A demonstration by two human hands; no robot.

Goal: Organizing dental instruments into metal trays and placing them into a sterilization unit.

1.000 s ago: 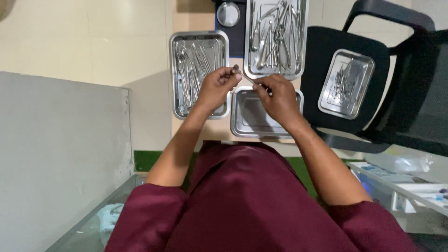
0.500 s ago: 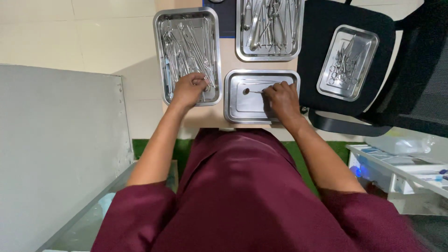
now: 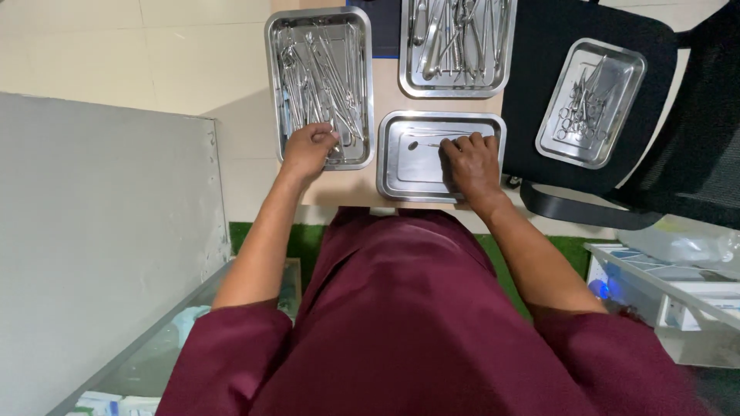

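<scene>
Here the left hand [image 3: 308, 148] is curled on tools in the left tray [image 3: 276, 85]. The right hand [image 3: 472, 160] lies with loose fingers on a thin tool in the near tray [image 3: 393, 183], so sorting seems under way. Next, a firm pinch is needed.

Slim steel instrument [image 3: 428, 144] lying flat, small steel tray [image 3: 401, 177]

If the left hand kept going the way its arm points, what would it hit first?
Probably the metal instruments in the left tray. The left hand is already at their near ends, though depth is unclear.
</scene>
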